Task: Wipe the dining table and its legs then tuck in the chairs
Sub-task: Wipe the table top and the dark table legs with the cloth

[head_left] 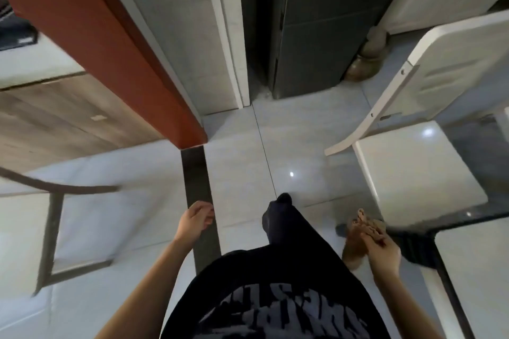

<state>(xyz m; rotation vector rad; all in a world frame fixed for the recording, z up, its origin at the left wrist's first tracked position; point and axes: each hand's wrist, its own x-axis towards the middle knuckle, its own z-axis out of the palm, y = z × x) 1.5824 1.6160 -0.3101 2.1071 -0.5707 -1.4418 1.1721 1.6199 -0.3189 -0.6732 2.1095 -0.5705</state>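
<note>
- Tiled floor (303, 146): pale, glossy.
- White chair (418, 168): at right, its seat just beside the corner of the table.
- White-topped, dark-framed table (479, 278): lower right edge of view.
- Left hand (194, 221): loosely curled, empty, over a dark floor strip (197, 173).
- Right hand (384, 254): grips the cloth.
- Brown cloth (365, 226): crumpled, near the table corner.

Brown cloth (365, 224); white chair (454, 63); blk shirt (275, 278) w/ grey print; pale grey floor tiles (303, 146).

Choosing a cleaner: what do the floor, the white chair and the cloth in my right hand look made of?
Floor: glazed tile, glossy, with grout lines and light glints. White chair: likely painted wood or plastic, smooth. Cloth: soft fabric, crumpled, brown.
</note>
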